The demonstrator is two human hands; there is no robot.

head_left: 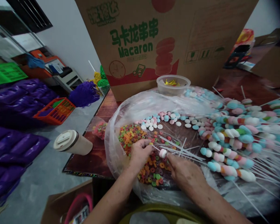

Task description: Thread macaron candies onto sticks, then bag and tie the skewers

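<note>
My right hand (186, 171) is closed around a thin white stick (156, 148) that bears a pink-and-white marshmallow (162, 153) just ahead of my fingers. At the stick's far tip, my left hand (141, 152) pinches a small yellow ring candy (151, 144); whether the ring is on the stick I cannot tell. Under and around my hands lie loose coloured ring candies (151, 169). Bare white sticks (186, 151) are scattered between my hands and the pink, blue and white marshmallow discs (164, 117). On the right, filled candy skewers (233, 171) are heaped up.
Clear plastic sheeting (114, 140) surrounds the candies on the dark wooden table (102, 161). A large cardboard box (135, 74) stands behind, with a plastic tub (174, 88) of gold ties before it. A lidded cup (74, 143) is at the table's left edge.
</note>
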